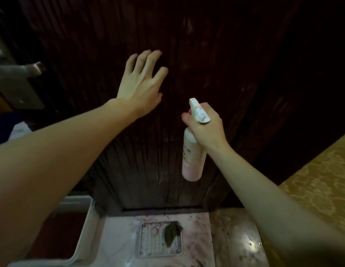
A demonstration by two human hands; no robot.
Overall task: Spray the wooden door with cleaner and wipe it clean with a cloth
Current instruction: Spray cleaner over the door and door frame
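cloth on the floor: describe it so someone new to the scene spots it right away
Follow the dark wooden door down to its bottom edge, where pale marble floor begins. Just in front of the door sits a square drain grate. The cloth is the small, crumpled, dark green piece lying on the grate's right side, the only dark soft thing on that pale patch.

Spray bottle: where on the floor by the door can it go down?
Bare pale floor lies between the white bin and the floor drain. The glossy marble right of the drain is free too. The drain itself is taken: a dark cloth lies on its grate.
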